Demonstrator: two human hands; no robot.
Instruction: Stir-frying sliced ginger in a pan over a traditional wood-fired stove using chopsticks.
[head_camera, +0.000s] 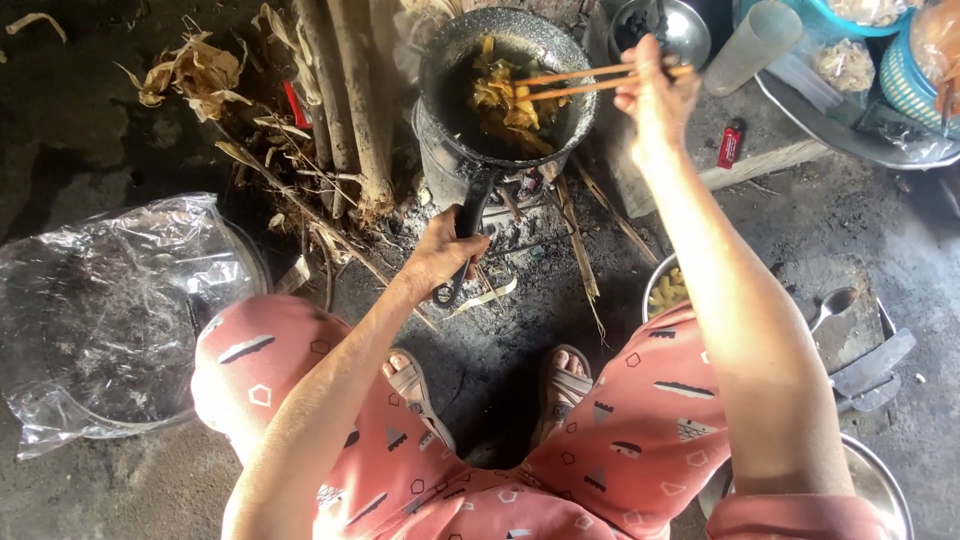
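Gripping the black pan handle (470, 225), the left hand (440, 255) is wrapped shut around it; the handle's long axis runs toward 12 o'clock up to the pan (440, 60). The right hand (650, 95), at 3 o'clock of the pan, pinches chopsticks (590, 80) that point toward 9 o'clock into the yellow food (505, 100).

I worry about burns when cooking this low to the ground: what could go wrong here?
1. The left hand alone steadies the pan by its handle; a slip in that grip could tip hot food toward the sandalled feet just below.
2. The right hand stirs with chopsticks directly over the pan, so spatter may reach it.
3. Dry husks lie beside the fire and could catch.
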